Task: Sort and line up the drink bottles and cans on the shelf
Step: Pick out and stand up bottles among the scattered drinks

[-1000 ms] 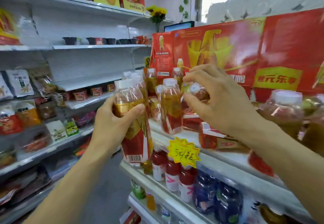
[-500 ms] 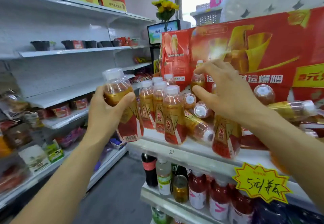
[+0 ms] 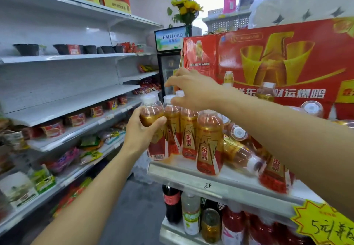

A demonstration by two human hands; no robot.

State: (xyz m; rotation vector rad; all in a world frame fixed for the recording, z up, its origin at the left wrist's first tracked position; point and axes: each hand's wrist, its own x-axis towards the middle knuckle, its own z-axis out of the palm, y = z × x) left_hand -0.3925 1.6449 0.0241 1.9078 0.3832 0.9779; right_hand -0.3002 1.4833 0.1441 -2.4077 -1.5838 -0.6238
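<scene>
My left hand (image 3: 140, 131) is wrapped round the leftmost bottle (image 3: 154, 127) at its shoulder, holding it upright at the left end of the shelf (image 3: 220, 182), just beside the standing row (image 3: 191, 129). My right hand (image 3: 193, 91) hovers over the row's white caps, fingers curled downward; I cannot tell whether it grips one. Behind the row, several bottles (image 3: 239, 149) lie toppled. Left of the shelf's end, the aisle is open.
</scene>
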